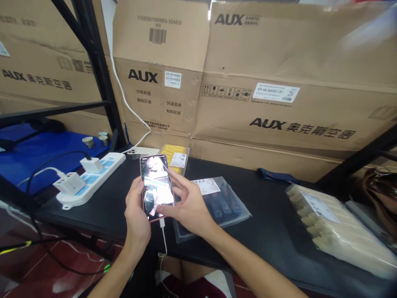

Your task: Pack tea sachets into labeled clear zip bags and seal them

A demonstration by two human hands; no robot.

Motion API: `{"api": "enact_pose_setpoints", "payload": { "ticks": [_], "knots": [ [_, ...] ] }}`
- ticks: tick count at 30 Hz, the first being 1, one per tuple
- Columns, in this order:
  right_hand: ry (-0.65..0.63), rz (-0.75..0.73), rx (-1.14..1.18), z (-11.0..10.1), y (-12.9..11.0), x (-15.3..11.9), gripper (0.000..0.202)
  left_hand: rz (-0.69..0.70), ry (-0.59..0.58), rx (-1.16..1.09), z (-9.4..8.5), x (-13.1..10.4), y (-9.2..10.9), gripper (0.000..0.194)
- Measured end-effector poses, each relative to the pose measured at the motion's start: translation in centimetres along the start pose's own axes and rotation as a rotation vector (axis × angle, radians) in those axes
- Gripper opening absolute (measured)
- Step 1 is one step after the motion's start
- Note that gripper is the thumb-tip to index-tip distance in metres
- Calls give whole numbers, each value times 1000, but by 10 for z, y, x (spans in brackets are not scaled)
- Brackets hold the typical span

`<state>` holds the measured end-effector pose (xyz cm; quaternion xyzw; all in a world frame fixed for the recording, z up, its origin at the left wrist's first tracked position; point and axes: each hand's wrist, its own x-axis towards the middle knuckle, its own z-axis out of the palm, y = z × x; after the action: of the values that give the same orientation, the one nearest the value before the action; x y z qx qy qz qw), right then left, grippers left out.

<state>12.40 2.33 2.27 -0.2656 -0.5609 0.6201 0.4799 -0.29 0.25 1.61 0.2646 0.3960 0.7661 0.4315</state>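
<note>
A pink-edged smartphone (156, 186) with a lit screen is held upright between both hands above the black table. My left hand (136, 207) wraps round its left side. My right hand (192, 203) grips the right edge, its thumb resting on the lower part of the screen. From the phone's bottom end hangs a white charging cable (163, 240), plugged in. Behind my right hand lies a clear packet of dark blue items (228, 203) with a white label. A yellow packet (173, 155) lies beyond the phone, partly covered by it.
To the left, a white power strip (108, 163) carries plugged-in chargers. A second phone (142, 152) lies behind. Large AUX cardboard boxes (279, 62) wall off the back. A plastic-wrapped beige pack (344, 227) and a dark blue strip (277, 175) are on the right.
</note>
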Motion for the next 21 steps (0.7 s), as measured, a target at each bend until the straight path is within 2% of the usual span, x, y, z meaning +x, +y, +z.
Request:
{"api": "enact_pose_setpoints", "payload": {
  "ticks": [8, 21],
  "knots": [
    [-12, 6, -26, 1, -3, 0, 110, -28, -2, -53, 2, -2, 3, 35],
    [-1, 15, 38, 2, -8, 2, 117, 1, 17, -82, 0, 3, -1, 39]
  ]
}}
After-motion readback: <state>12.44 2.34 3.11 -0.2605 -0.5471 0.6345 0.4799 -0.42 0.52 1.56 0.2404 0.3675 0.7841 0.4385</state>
